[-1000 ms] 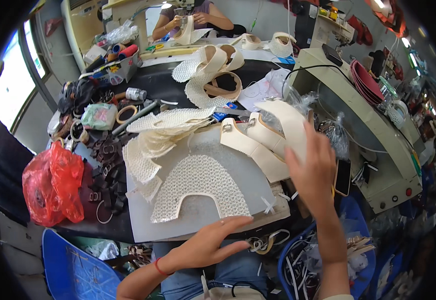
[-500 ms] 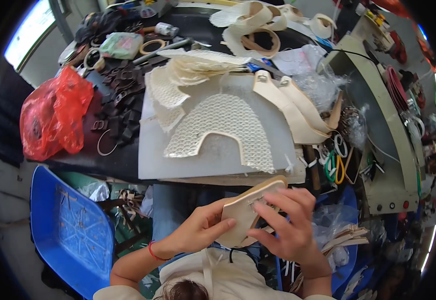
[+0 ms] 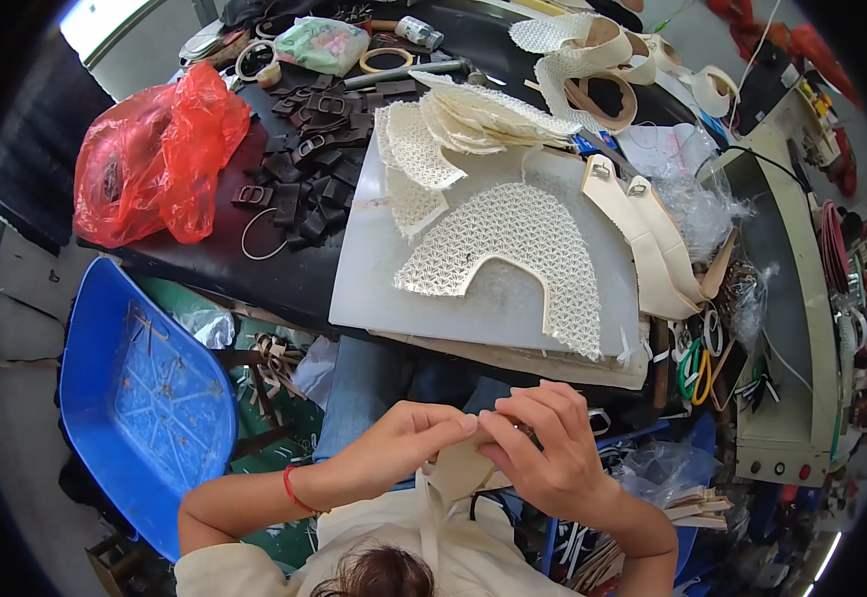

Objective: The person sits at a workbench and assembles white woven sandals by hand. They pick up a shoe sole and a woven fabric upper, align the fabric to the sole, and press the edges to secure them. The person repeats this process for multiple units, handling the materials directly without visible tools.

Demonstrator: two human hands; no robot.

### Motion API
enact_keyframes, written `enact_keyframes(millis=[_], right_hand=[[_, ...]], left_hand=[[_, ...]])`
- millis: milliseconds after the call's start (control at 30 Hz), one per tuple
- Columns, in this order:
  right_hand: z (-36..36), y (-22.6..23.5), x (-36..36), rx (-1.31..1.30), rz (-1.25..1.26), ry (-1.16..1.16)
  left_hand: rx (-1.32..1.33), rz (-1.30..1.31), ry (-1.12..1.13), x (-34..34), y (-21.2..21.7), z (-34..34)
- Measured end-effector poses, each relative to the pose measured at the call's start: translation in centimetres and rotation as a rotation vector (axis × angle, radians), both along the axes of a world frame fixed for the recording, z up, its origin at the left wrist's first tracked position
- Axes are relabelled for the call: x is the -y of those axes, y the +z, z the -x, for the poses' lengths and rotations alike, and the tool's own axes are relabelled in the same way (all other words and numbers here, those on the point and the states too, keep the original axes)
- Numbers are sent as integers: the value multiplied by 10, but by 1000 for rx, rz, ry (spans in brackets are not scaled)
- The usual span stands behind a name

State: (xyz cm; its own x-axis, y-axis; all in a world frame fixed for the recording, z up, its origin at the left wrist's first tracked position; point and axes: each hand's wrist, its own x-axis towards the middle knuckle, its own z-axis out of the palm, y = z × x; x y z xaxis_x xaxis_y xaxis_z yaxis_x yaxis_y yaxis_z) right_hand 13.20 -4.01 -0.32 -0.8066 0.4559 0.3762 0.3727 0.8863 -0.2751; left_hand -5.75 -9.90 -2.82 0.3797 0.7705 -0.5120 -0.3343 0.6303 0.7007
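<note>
The cream strap piece (image 3: 458, 470), on your side of the near edge of the counter (image 3: 296, 287), is pinched by the grip of your left hand (image 3: 394, 445) and right hand (image 3: 561, 456), looking light, bendable and smooth, best held by its edges.

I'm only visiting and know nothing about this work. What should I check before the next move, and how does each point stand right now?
1. Both hands on the piece: ok. The left hand and right hand both hold the cream piece.
2. Held piece clear of the board: ok. It is over the lap.
3. Hardware on the held piece: cannot tell. Fingers cover much of it.
4. Patterned arch lying flat: ok, on the board.
5. Board free of other pieces: not ok. The arch and a stack of patterned pieces lie there.
</note>
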Motion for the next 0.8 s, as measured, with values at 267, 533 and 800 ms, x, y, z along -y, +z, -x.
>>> enact_keyframes(millis=[267,533,800], right_hand=[[5,-4,8,-72,-232,3],[-1,-24,14,-144,-403,240],[4,-21,14,-191,-126,291]], left_hand=[[-8,-63,-21,-1,2,3],[85,168,-109,4,-15,1],[323,81,-148,16,-35,1]])
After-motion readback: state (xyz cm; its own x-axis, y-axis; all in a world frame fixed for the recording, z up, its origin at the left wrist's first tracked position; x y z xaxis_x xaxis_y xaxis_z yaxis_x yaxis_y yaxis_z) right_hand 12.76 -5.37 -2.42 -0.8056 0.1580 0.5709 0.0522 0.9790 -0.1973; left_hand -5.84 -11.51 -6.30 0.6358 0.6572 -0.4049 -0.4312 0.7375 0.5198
